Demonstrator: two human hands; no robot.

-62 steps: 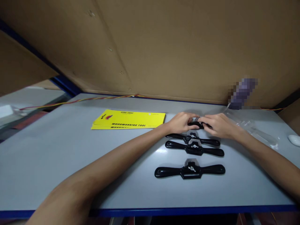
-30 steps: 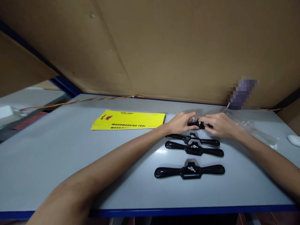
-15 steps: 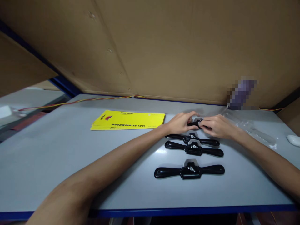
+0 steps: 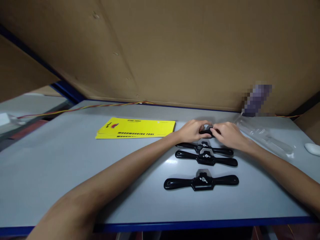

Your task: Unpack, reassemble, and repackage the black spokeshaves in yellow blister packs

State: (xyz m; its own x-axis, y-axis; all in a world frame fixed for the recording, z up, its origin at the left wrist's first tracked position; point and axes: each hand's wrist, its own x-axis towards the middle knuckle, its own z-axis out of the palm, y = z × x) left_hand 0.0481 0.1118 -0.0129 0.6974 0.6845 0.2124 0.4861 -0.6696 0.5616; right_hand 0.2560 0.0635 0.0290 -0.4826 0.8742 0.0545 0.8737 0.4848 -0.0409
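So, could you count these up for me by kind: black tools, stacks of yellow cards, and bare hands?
Left hand and right hand: 2
Black tools: 4, one of them at the hands
Stack of yellow cards: 1
Total: 7

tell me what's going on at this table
A person's left hand holds a black tool at the far end of a row, while the right hand is bunched at its middle, hiding exactly what it touches there. Three similar tools lie nearer on the table. Yellow cards marked WOODWORKING TOOL lie to the left, and clear plastic packaging lies to the right.
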